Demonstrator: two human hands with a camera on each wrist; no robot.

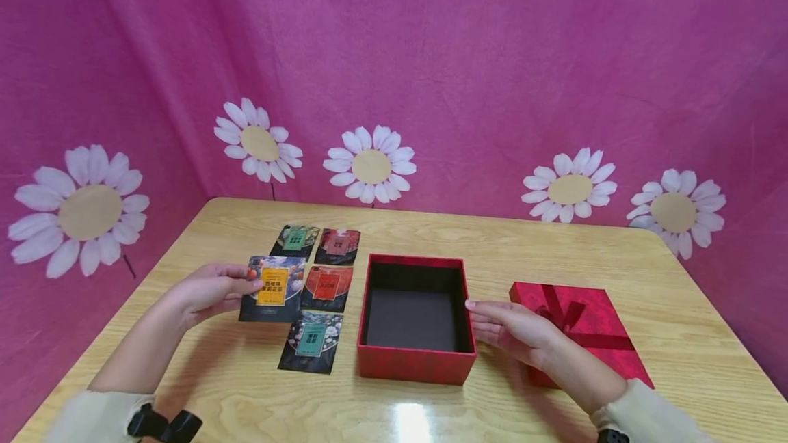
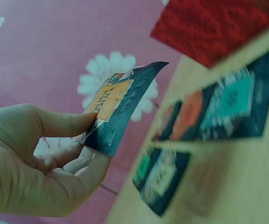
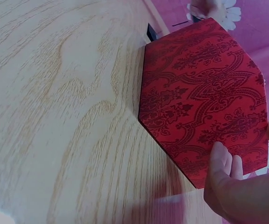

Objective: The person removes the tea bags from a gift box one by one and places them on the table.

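Observation:
My left hand (image 1: 212,292) pinches a dark tea sachet (image 1: 272,292) with a yellow label between thumb and fingers. The left wrist view shows this sachet tilted and raised over the table. More sachets lie flat close by: a green-labelled one (image 1: 310,340), an orange-red one (image 1: 326,288), a dark red one (image 1: 337,246) and another green one (image 1: 295,242). My right hand (image 1: 514,330) touches the right side of a red box (image 1: 418,364) that stands without its lid, black inside. In the right wrist view, fingertips (image 3: 219,151) rest on its patterned wall, the thumb at the rim.
A red box lid (image 1: 591,320) with a ribbon bow lies on the right, partly behind my right forearm. Pale wood tabletop (image 1: 246,388) extends all round. A pink curtain (image 1: 431,53) with white daisies hangs behind the table.

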